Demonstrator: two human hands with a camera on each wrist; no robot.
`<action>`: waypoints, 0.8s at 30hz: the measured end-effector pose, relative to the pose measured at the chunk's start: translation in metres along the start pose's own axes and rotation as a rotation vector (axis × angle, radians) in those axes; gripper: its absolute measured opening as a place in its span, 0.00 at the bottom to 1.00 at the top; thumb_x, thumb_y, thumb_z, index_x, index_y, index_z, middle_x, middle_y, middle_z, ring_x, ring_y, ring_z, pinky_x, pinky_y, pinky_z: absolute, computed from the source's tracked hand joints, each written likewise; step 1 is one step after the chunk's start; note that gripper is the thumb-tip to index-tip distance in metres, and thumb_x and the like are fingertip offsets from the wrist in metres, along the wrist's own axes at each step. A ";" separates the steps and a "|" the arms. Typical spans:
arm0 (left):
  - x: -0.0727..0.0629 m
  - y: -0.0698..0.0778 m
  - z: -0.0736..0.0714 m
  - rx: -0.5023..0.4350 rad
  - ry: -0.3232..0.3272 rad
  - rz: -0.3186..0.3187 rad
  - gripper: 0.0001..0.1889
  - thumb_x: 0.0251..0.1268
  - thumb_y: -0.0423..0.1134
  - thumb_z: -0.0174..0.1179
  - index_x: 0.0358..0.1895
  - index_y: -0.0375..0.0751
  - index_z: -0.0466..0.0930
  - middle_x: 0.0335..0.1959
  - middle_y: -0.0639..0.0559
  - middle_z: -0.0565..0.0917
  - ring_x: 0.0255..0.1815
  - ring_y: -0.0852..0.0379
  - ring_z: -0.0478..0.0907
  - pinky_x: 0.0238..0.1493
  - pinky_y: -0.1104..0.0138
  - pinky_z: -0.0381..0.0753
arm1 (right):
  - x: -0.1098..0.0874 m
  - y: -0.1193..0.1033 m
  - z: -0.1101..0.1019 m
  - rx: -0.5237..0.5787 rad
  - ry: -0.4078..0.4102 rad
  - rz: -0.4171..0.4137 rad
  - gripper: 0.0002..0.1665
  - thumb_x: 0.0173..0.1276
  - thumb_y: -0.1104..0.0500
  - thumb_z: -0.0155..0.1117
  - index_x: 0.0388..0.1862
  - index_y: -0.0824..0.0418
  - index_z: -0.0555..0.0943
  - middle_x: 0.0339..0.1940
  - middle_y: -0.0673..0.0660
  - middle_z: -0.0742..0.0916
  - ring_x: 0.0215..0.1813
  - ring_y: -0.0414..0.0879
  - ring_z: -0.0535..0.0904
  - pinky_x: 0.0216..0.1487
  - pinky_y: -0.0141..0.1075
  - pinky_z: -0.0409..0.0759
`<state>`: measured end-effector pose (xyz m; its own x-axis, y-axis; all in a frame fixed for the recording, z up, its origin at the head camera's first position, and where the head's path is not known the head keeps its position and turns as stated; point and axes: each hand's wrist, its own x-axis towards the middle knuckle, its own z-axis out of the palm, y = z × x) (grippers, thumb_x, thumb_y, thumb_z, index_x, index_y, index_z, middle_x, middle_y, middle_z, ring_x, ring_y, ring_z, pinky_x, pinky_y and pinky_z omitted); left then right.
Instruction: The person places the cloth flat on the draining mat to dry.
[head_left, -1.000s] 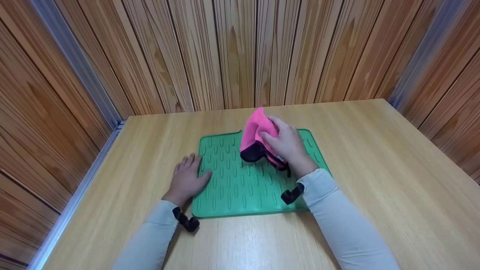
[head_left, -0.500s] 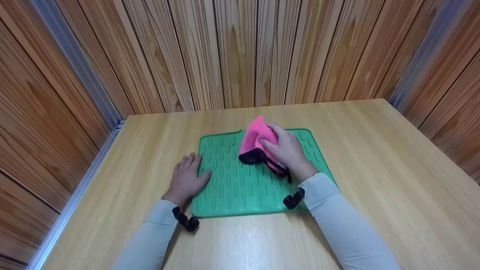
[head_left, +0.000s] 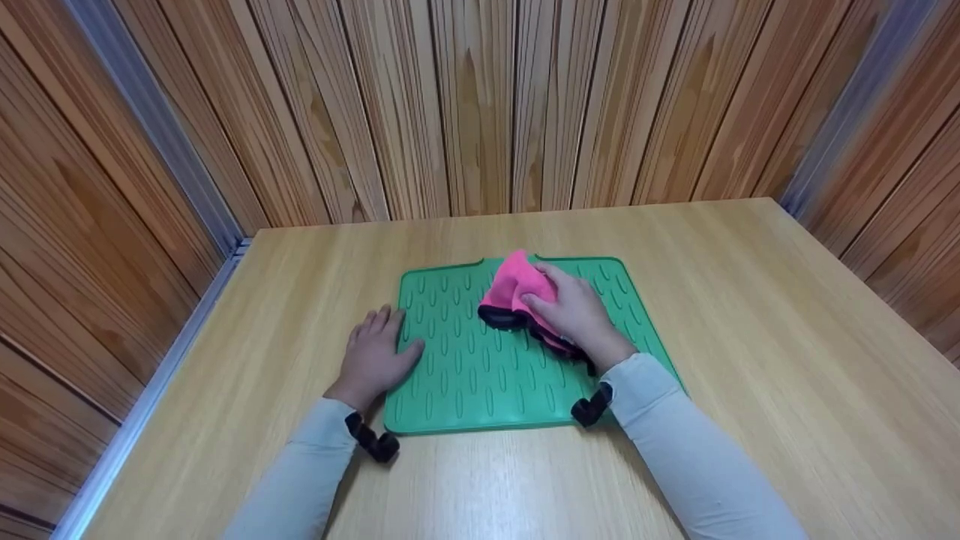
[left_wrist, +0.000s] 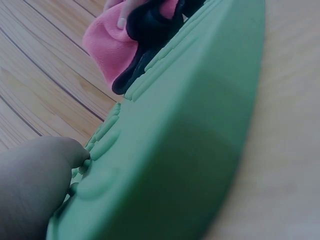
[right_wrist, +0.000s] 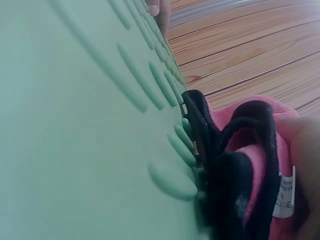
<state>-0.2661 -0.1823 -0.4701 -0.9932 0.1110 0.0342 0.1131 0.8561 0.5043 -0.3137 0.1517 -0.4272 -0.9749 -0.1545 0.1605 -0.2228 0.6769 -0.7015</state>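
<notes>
A bunched pink cloth (head_left: pixel 521 283) with black edging is held in my right hand (head_left: pixel 576 307), thumb on its near side and fingers behind. Its dark lower edge meets the ribbed top of the green mat (head_left: pixel 465 390) in the head view. Seen from the right wrist, the cloth's folds (right_wrist: pixel 257 150) stand along the mat surface, and a white label (right_wrist: pixel 285 197) shows on it. My left hand (head_left: pixel 375 360) lies flat with fingers spread at the mat's left edge, the thumb over the mat. In the left wrist view, that thumb (left_wrist: pixel 50 165) rests by the raised ribs.
The mat lies on a light wooden table (head_left: pixel 750 337), with a small notch in its far edge. Plank walls (head_left: pixel 480 112) rise behind and at both sides. Each wrist wears a black camera mount, one of them the left mount (head_left: pixel 373 441).
My right hand has brought the pink cloth down and slightly nearer to me, so it sits lower against the mat. The left hand has stayed where it was.
</notes>
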 end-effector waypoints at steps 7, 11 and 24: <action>0.000 0.000 0.000 0.004 0.001 0.001 0.41 0.86 0.55 0.53 0.89 0.33 0.61 0.93 0.28 0.56 0.95 0.26 0.48 0.94 0.33 0.46 | 0.000 0.006 0.004 0.026 -0.009 -0.003 0.35 0.83 0.50 0.71 0.84 0.56 0.76 0.76 0.66 0.87 0.64 0.59 0.84 0.69 0.57 0.82; 0.001 0.000 0.000 0.009 -0.003 -0.003 0.41 0.85 0.56 0.54 0.89 0.33 0.61 0.93 0.28 0.56 0.95 0.26 0.48 0.94 0.33 0.47 | 0.001 0.010 0.005 0.036 -0.011 -0.015 0.35 0.82 0.53 0.73 0.83 0.59 0.77 0.76 0.67 0.87 0.71 0.64 0.84 0.75 0.60 0.81; 0.002 0.007 -0.002 -0.016 -0.012 -0.038 0.41 0.85 0.54 0.54 0.90 0.33 0.59 0.94 0.29 0.54 0.96 0.28 0.46 0.95 0.35 0.45 | -0.002 0.004 -0.010 0.137 -0.106 0.012 0.41 0.81 0.48 0.74 0.87 0.52 0.72 0.82 0.64 0.82 0.75 0.62 0.81 0.75 0.59 0.80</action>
<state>-0.2673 -0.1777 -0.4646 -0.9964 0.0850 0.0046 0.0750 0.8518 0.5185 -0.3130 0.1617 -0.4234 -0.9704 -0.2270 0.0823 -0.2020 0.5762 -0.7919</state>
